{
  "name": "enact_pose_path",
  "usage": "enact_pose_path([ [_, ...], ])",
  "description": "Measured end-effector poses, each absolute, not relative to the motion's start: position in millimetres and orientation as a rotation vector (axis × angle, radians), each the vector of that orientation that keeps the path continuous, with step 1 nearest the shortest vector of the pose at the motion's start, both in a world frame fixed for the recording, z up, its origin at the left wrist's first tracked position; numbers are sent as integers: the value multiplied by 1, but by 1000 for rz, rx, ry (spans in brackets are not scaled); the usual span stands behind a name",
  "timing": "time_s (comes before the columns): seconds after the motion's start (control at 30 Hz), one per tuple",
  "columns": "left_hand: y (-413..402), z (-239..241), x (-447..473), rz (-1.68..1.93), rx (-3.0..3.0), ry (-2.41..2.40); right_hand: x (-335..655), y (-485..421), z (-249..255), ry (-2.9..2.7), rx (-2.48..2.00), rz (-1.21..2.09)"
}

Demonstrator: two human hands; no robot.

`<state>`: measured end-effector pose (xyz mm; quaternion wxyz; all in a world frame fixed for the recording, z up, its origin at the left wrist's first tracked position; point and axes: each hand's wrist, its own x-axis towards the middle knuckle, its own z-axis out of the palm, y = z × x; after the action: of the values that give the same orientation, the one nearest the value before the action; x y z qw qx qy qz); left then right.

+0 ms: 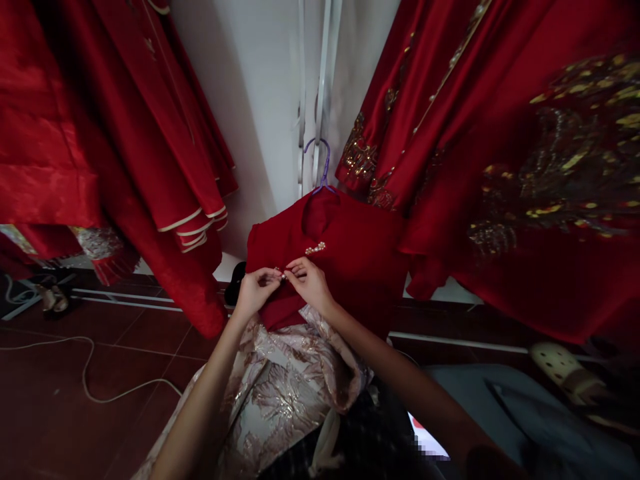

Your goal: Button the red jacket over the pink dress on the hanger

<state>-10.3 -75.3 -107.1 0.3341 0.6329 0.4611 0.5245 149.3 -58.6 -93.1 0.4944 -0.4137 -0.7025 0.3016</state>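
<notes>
A dark red garment (365,260) hangs in front of me on a purple hanger (327,167). On its front, below the neckline, sits a beaded frog closure (315,249) with pale, gold-toned beads. Just below and to the left of it, my left hand (259,288) and my right hand (309,283) meet with their fingertips pinched. Between them is a small shiny beaded fastener (283,275), mostly covered by the fingers. Below the hands, a pale floral brocade cloth (285,383) with metallic sheen lies across my lap and against the red garment's lower edge.
Red garments (165,133) hang at the left, and red embroidered gowns (500,173) crowd the right. A white rack post (323,80) stands behind the hanger. A cable (93,373) runs over the tiled floor. A pale clog (557,363) is at the lower right.
</notes>
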Motion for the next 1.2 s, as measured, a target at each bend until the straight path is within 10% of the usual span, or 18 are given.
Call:
enact_pose_path([
  [0.9,-150,-132,37,570,2024,2030,218,-111,-120,-1997,-1407,847],
  [1.2,-146,-122,22,1229,1939,1793,239,-111,-101,-1974,-1384,838],
])
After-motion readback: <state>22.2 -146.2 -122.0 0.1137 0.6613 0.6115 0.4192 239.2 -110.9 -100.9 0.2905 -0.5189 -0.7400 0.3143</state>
